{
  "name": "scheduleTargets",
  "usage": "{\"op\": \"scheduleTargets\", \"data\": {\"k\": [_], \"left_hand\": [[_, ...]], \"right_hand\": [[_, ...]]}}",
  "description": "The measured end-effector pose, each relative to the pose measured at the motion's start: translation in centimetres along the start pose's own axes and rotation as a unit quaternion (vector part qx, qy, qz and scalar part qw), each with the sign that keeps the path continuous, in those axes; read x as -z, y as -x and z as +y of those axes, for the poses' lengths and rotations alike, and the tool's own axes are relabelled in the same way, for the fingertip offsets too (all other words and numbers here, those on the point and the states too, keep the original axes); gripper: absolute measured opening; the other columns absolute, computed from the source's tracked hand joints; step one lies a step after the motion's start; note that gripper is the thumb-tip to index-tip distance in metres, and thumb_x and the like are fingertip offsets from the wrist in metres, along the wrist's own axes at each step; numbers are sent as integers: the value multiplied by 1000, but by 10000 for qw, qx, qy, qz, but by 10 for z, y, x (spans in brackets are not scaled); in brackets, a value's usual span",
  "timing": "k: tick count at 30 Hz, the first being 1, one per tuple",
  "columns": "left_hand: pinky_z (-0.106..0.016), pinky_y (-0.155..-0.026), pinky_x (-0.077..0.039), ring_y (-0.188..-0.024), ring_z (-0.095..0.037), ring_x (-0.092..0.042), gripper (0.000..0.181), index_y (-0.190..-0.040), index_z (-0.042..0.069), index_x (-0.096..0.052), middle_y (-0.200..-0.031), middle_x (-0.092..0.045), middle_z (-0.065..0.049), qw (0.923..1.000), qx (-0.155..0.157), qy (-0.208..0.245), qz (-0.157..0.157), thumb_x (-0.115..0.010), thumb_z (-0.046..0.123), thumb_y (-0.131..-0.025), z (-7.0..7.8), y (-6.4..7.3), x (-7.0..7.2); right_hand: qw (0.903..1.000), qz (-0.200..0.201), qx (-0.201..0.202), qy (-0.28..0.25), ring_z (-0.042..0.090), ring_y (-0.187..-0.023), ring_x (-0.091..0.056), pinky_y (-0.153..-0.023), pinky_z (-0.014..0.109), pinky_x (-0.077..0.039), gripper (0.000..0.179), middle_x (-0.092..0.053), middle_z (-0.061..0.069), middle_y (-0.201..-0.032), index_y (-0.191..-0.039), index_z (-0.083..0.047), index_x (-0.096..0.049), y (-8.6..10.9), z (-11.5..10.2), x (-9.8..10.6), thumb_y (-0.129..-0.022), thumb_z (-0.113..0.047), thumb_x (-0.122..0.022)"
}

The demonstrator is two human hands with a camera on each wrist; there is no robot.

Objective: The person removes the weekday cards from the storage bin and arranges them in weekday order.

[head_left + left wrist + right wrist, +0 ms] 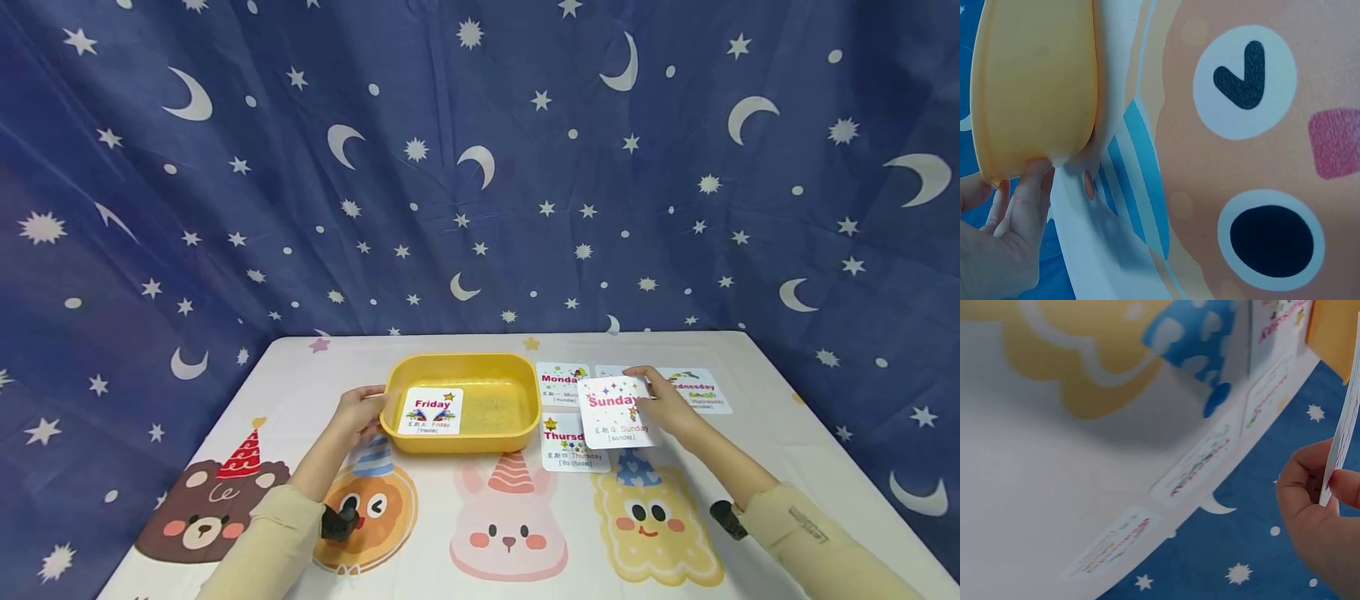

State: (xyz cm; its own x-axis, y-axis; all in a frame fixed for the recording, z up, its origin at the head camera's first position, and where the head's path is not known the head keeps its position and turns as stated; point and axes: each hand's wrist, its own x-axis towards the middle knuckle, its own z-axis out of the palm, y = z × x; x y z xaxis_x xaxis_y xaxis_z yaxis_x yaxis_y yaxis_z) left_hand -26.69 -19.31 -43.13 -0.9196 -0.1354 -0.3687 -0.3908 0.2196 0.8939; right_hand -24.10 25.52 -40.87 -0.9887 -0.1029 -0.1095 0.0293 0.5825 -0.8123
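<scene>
My left hand [362, 414] grips the left end of a yellow plastic tray [480, 360]; the left wrist view has the thumb and fingers of this hand [1013, 231] at the tray's end wall [1035, 112]. A square Friday card [431, 412] lies inside the tray at its left. Over the cards on the right, my right hand [663, 404] pinches a Sunday card [617, 417] by its right side. Seen edge-on in the right wrist view, this card [1342, 434] sits between thumb and fingers. Beneath it are a Monday card [558, 377] and a Thursday card [566, 458], both partly covered.
A Wednesday card [701, 392] lies beyond the right hand, and another card [609, 370] is mostly hidden behind the Sunday card. The white tablecloth [337, 358] has printed cartoon figures. A blue star-and-moon curtain [480, 250] hangs behind the table's far edge.
</scene>
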Motion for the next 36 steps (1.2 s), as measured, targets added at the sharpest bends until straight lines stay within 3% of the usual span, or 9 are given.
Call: {"op": "scheduleTargets", "data": {"k": [6,11,19,23,26,31,34,36], "left_hand": [[-23,-61,-57,-74,-11,-63,39,-135,-2,-43,-122,-54,-24,10000,-61,31,-1,-46,11,-98,0,-1,-1],[-22,-62,-57,-77,-11,-63,40,-136,-2,-43,-128,-51,-26,9999,-59,94,-21,-46,10,-98,3,-1,-4],[-26,-67,-58,-82,-14,-63,40,-136,-3,-42,-125,-52,-25,10000,-4,74,-46,-46,10,-98,2,0,-1],[-26,-66,-58,-78,-13,-62,40,-135,-4,-42,-122,-53,-25,9999,-48,85,-67,-47,9,-98,2,1,0],[-26,-65,-58,-77,-12,-62,40,-135,-4,-42,-122,-53,-25,9999,-41,97,-55,-47,9,-98,2,1,0],[-25,-63,-58,-76,-12,-62,40,-135,-5,-41,-125,-52,-27,9998,-72,140,-75,-47,9,-98,1,1,1],[-25,-63,-58,-78,-12,-63,40,-136,-5,-41,-127,-51,-28,9998,-88,138,-105,-46,9,-98,2,1,1],[-25,-64,-58,-79,-13,-63,40,-136,-4,-41,-128,-50,-27,9999,-71,110,-97,-46,9,-98,2,2,0]], "right_hand": [[10000,-37,35,-65,23,-86,-57,-70,27,-48,48,-51,29,-113,-139,1,-30,-12,-20,-8,-92,6,-39],[9998,-93,134,-65,29,-97,-55,-80,33,-49,47,-48,29,-122,-139,0,-30,-23,-34,-16,-93,5,-38],[9996,-131,145,-224,24,-90,-57,-74,28,-50,47,-51,27,-116,-138,-2,-33,-35,-51,-38,-92,5,-40],[9994,-127,137,-277,32,-102,-56,-87,36,-50,47,-49,27,-124,-138,-3,-34,-40,-63,-53,-93,4,-43],[9992,-101,194,-346,39,-118,-50,-103,48,-42,46,-45,27,-133,-137,-4,-37,-48,-69,-67,-92,4,-45],[9973,76,718,-111,42,-130,-38,-111,55,-29,45,-40,24,-143,-132,-6,-44,-59,-77,-95,-89,3,-51],[9976,75,691,65,41,-126,-44,-108,53,-35,45,-42,23,-142,-132,-7,-44,-61,-90,-110,-89,2,-52],[9989,-23,442,159,40,-118,-51,-101,50,-44,46,-43,24,-141,-135,-4,-41,-63,-99,-118,-90,4,-50]]}}
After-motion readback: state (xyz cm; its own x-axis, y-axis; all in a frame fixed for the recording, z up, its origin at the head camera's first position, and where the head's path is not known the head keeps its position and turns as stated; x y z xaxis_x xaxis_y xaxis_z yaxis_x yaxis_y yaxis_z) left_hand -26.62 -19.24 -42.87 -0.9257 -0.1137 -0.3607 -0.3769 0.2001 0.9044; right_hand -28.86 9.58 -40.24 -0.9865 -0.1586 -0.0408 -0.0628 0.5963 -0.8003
